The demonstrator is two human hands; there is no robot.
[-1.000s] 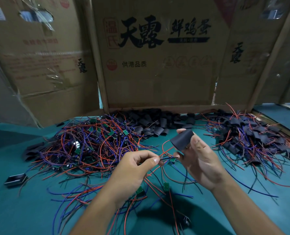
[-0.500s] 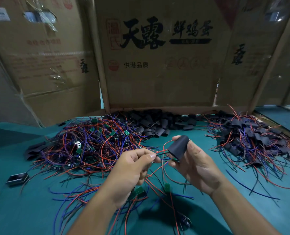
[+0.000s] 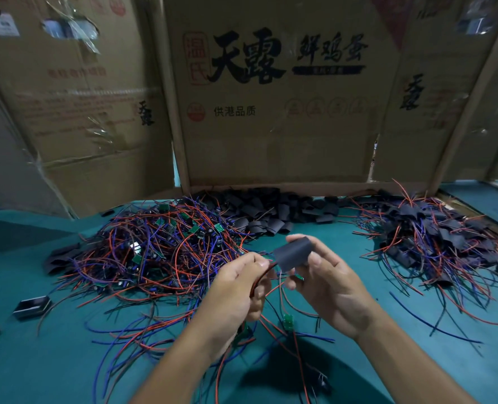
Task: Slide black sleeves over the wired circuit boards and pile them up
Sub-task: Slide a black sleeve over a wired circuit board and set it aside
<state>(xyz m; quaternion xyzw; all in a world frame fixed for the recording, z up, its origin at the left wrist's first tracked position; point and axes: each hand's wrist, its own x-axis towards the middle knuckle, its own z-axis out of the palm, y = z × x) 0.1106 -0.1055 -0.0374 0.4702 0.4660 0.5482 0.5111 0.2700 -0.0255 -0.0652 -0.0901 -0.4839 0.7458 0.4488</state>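
With the right hand (image 3: pixel 326 284) pinching the black sleeve (image 3: pixel 293 253) above the surface (image 3: pixel 358 374) and the left hand (image 3: pixel 236 287) in a closed grip on the board's wires (image 3: pixel 261 277), the leads risked snagging the sleeve mouth and bunching outside.

A single head-worn wide-angle view looks forward and down, close over the bench (image 3: pixel 358 258), toward cardboard boxes (image 3: pixel 271 126) along its far edge.

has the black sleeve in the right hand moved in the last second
Yes. The black sleeve has tipped flatter and shifted left toward the left hand, judged against the loose sleeve pile behind it.
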